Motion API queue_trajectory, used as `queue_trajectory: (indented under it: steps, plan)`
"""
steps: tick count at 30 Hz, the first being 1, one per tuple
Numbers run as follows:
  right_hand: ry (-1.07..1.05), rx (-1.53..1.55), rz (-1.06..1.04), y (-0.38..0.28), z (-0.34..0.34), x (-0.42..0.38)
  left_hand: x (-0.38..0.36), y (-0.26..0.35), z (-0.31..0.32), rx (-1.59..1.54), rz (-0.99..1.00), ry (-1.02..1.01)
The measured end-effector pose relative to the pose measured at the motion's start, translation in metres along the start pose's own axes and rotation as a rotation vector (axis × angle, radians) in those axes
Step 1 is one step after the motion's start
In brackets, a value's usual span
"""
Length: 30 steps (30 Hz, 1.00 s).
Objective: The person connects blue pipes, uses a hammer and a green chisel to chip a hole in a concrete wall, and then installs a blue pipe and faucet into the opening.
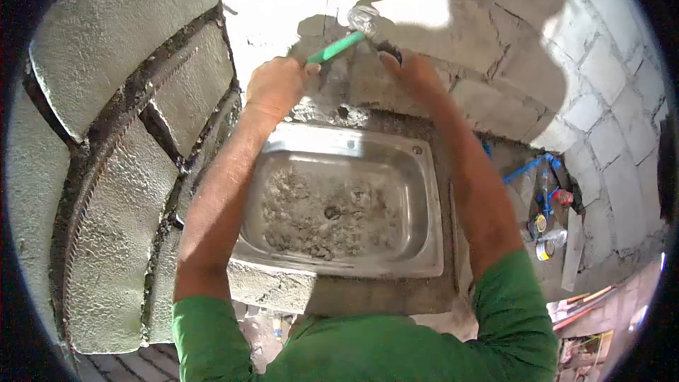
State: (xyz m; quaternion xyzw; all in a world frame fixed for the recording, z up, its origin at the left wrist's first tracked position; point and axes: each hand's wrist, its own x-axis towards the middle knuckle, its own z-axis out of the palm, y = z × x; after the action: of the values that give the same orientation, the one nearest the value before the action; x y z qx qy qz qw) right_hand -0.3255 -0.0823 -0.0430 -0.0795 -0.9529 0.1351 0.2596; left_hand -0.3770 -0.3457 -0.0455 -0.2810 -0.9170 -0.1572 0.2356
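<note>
My left hand [277, 86] is closed round a green stick-like handle [337, 48], which slants up to the right against the block wall. At its upper end is a shiny silvery piece [363, 18], blurred in outline. My right hand [416, 74] is wrapped round a short dark handle [388, 49] that meets the green one near that piece; what the dark handle belongs to, I cannot tell. Below both hands lies a steel sink [433, 226], set in the counter, with grey rubble [311, 223] scattered over its bottom. Rough, broken mortar [329, 113] shows behind its back rim.
Block walls [488, 49] rise ahead and to the right. Close on the left stand large blocks [127, 219] with a rebar rod along them. To the right are blue pipes [527, 168], a small jar [545, 249] and a thin board [573, 251].
</note>
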Motion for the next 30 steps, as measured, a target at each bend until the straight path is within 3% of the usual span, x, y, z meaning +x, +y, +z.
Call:
queue_trajectory:
  steps: [7,8,11,12,15,17,19,21,23,25,26,27,29,30]
  plan:
    - [0.277,0.402,-0.069,-0.06,-0.058,-0.02,0.024,-0.023,0.003,-0.13,-0.037,-0.059]
    - [0.415,0.406,-0.135,-0.055,-0.052,-0.018,0.025,-0.025,0.004,-0.153,-0.034,-0.072]
    - [0.333,0.409,0.001,-0.04,-0.025,-0.019,0.028,-0.033,0.015,-0.203,-0.013,-0.064]
    - [0.013,0.1,-0.018,-0.01,-0.014,-0.002,0.028,-0.034,0.017,-0.224,0.013,-0.034]
    - [0.138,0.142,-0.063,0.004,-0.01,0.003,0.025,-0.018,0.007,-0.093,0.0,-0.101]
    - [0.083,0.131,-0.017,-0.003,-0.026,-0.004,0.034,-0.029,0.015,-0.134,-0.019,-0.104]
    - [0.332,0.363,-0.038,-0.026,-0.048,-0.013,0.05,-0.051,0.033,-0.099,0.18,-0.081]
    - [0.298,0.476,0.016,-0.047,-0.083,-0.014,0.042,-0.032,0.007,-0.165,0.096,-0.162]
    - [0.567,0.354,-0.182,-0.048,-0.084,-0.017,0.042,-0.026,0.001,-0.122,0.031,-0.201]
    - [0.576,0.388,-0.153,-0.038,-0.046,-0.015,0.042,-0.029,0.003,-0.143,0.049,-0.183]
    - [0.574,0.421,-0.122,-0.029,-0.024,-0.016,0.037,-0.03,0.004,-0.168,0.06,-0.172]
    - [0.262,0.455,-0.038,-0.016,-0.014,-0.023,0.032,-0.025,0.003,-0.174,0.055,-0.174]
    - [0.046,0.018,0.141,-0.008,0.002,-0.009,0.031,-0.015,-0.007,-0.101,-0.006,-0.292]
    - [0.055,0.021,0.138,-0.003,0.002,-0.009,0.03,-0.015,-0.007,-0.037,0.109,-0.268]
